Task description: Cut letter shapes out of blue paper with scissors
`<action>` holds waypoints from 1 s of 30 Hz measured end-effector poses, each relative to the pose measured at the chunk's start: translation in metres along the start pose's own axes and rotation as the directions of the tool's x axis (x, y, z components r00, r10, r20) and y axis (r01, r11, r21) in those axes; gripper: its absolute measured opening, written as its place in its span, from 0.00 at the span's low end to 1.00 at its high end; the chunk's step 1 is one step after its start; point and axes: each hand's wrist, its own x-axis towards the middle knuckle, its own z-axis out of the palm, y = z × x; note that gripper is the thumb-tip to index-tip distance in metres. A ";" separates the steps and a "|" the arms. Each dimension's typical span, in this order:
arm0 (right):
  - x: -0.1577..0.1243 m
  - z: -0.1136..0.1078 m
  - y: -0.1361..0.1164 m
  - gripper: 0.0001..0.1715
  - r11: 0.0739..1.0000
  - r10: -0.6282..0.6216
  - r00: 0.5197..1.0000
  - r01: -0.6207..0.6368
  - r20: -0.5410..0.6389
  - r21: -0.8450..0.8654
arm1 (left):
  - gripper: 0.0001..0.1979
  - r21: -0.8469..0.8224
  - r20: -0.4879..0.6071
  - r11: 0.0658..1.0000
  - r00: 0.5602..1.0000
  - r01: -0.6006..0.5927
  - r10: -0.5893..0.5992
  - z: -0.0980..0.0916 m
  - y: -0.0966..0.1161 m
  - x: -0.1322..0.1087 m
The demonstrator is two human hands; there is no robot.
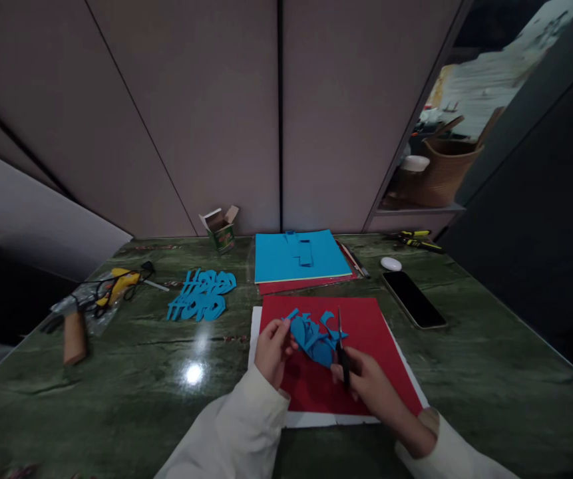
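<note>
My right hand (369, 382) is closed around the dark handles of a pair of scissors (343, 362), whose blades point away from me. My left hand (273, 349) pinches a small piece of blue paper (292, 314) at the left of a loose pile. Curled and rounded blue paper scraps (321, 351) lie between both hands. Under them is a red sheet (311, 392), resting on a larger white sheet (311, 420). To the left, blue cut-out letters (199, 295) lie in two rows on the table.
Behind the red sheet lies a stack of blue paper (271, 256). A small open box (222, 234) stands near the wall. On the right are a phone (413, 299), a white oval case (390, 264) and yellow-black pliers (418, 243). A yellow glue gun (119, 286) lies left, on the green table (136, 392).
</note>
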 end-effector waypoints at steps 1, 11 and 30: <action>0.001 -0.001 0.001 0.13 1.000 0.014 1.000 -0.013 -0.018 0.028 | 0.15 0.004 -0.007 1.000 1.000 -0.006 0.006 0.000 -0.001 0.000; 0.008 -0.009 0.007 0.19 0.917 0.062 0.978 0.023 -0.200 0.398 | 0.14 0.042 -0.018 0.998 0.999 0.036 -0.035 0.004 0.004 -0.003; -0.007 -0.006 0.003 0.23 0.987 0.025 0.990 -0.046 0.137 0.153 | 0.12 -0.068 -0.114 0.996 0.992 0.053 -0.060 0.005 0.005 -0.004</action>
